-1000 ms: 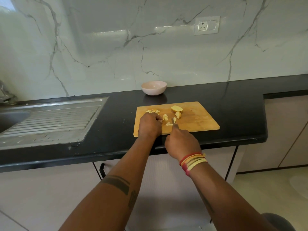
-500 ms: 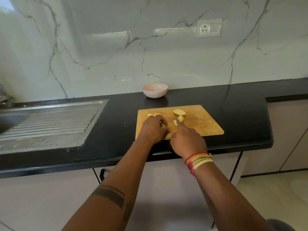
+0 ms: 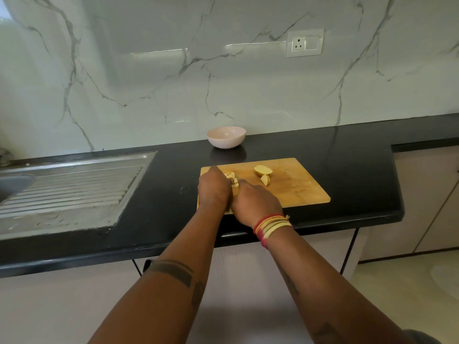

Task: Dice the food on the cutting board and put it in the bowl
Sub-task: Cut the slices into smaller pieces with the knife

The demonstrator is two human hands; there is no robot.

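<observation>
Diced pieces (image 3: pixel 231 178) on the cutting board (image 3: pixel 298 187): we see left hand (image 3: pixel 214 188) and right hand (image 3: pixel 254 201) cupped around them, grip indiscernible; bowl (image 3: pixel 226 137) at twelve o'clock.

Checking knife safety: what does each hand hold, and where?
Cannot be told: the left hand and right hand are cupped around diced pieces; no knife shows.

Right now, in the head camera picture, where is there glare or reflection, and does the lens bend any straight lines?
Head view: bright streaks of glare lie on the glossy white marble wall; the pale pink bowl is mirrored in the polished black countertop; the wide lens bows the countertop's edge; the diced pale food pieces are soft and mostly hidden between both hands.
</observation>
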